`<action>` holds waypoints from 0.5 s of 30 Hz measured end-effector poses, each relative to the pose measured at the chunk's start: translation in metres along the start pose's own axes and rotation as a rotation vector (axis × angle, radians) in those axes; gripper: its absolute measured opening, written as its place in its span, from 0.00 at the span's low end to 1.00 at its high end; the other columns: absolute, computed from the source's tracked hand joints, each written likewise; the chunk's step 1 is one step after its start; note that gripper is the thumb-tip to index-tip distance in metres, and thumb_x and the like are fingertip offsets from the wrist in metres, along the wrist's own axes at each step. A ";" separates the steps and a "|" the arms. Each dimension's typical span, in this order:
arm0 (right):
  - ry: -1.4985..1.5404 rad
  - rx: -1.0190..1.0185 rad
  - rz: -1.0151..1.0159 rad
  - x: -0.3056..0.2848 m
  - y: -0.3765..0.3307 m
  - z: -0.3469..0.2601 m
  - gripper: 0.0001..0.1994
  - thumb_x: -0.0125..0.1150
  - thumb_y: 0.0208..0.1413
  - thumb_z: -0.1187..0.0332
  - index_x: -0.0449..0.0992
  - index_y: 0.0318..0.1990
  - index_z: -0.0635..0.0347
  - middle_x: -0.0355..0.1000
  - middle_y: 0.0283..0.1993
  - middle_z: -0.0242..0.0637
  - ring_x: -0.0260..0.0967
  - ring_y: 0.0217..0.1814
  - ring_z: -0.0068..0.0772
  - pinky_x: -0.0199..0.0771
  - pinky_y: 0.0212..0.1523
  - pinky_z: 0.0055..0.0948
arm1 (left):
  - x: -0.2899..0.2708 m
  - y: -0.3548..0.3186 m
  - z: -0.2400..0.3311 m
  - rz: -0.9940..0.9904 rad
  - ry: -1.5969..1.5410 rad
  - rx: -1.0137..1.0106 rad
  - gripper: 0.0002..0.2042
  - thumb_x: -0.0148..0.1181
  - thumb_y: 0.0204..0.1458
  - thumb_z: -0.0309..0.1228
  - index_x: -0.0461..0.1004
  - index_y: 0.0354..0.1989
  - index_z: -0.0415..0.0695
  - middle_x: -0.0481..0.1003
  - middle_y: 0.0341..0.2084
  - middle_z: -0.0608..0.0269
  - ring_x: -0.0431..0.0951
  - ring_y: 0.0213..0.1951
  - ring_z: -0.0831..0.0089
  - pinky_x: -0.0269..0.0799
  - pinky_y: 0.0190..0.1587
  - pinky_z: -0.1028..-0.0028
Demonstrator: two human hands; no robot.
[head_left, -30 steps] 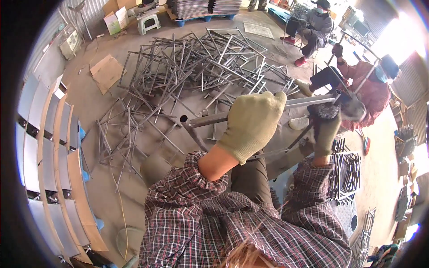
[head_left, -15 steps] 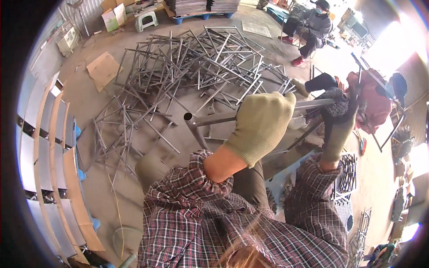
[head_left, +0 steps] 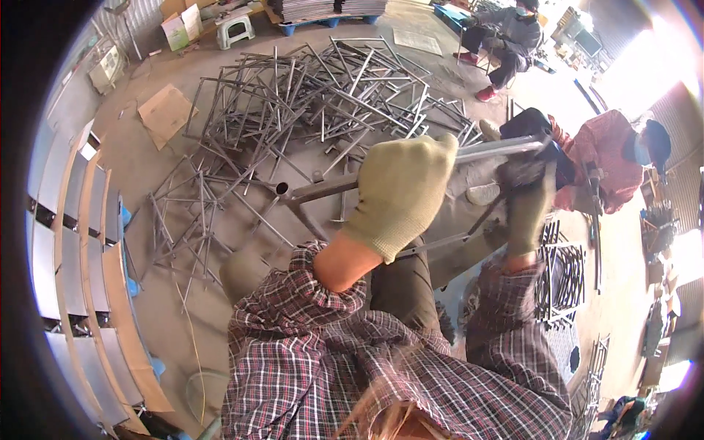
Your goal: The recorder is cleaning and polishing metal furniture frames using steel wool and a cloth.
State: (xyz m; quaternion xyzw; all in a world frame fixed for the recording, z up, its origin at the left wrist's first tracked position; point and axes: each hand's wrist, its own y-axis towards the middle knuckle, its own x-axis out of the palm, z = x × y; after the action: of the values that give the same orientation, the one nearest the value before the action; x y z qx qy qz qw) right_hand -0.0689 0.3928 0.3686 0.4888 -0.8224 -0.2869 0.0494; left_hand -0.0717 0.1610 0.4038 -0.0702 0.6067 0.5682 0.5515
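Observation:
My left hand (head_left: 407, 194), in a pale green work glove, is closed round a grey metal tube frame (head_left: 499, 149) held up in front of me. An open round tube end of this frame shows left of the hand, with a leg running down toward my sleeve. At the frame's right end, my right hand (head_left: 532, 213), gloved in green and dark, is blurred by motion. It presses a dark fuzzy scouring pad (head_left: 519, 172) against the tube; its fingers are mostly hidden. The lower part of the frame passes over my knees.
A large tangled heap of metal tube frames (head_left: 293, 110) lies on the floor ahead. Stacked panels with cardboard strips (head_left: 95, 271) stand at left. One co-worker (head_left: 598, 158) is close at right, another (head_left: 506, 40) sits farther back. Stacked dark frames (head_left: 561, 282) stand at right.
My left hand and the tube frame have shifted left and slightly up. My right hand has also moved left with the pad. The near co-worker's raised dark frame now hangs lower.

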 end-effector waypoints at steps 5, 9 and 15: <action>-0.467 -0.400 0.240 0.010 0.008 0.051 0.19 0.66 0.43 0.70 0.72 0.45 0.64 0.72 0.31 0.47 0.71 0.33 0.50 0.71 0.36 0.40 | 0.008 -0.005 -0.012 0.032 -0.028 -0.017 0.08 0.62 0.45 0.31 0.71 0.34 0.46 0.75 0.22 0.60 0.79 0.26 0.60 0.72 0.27 0.63; -0.768 -0.183 -0.019 -0.015 -0.091 0.194 0.17 0.64 0.40 0.73 0.72 0.42 0.57 0.74 0.36 0.44 0.71 0.39 0.53 0.70 0.39 0.46 | 0.001 -0.002 -0.029 0.030 0.022 -0.095 0.03 0.57 0.50 0.30 0.71 0.30 0.46 0.76 0.20 0.59 0.80 0.26 0.60 0.73 0.27 0.63; -0.089 0.071 -0.159 0.018 -0.008 0.051 0.30 0.71 0.38 0.74 0.67 0.53 0.62 0.76 0.36 0.44 0.75 0.36 0.44 0.74 0.35 0.37 | 0.009 -0.001 -0.032 0.052 0.133 -0.044 0.03 0.57 0.49 0.28 0.73 0.31 0.46 0.76 0.20 0.60 0.80 0.26 0.61 0.74 0.27 0.64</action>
State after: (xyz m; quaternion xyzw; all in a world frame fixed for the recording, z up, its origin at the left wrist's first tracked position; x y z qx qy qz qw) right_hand -0.0906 0.3961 0.3183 0.5407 -0.7920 -0.2823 -0.0274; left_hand -0.0933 0.1415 0.3888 -0.1041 0.6307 0.5898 0.4934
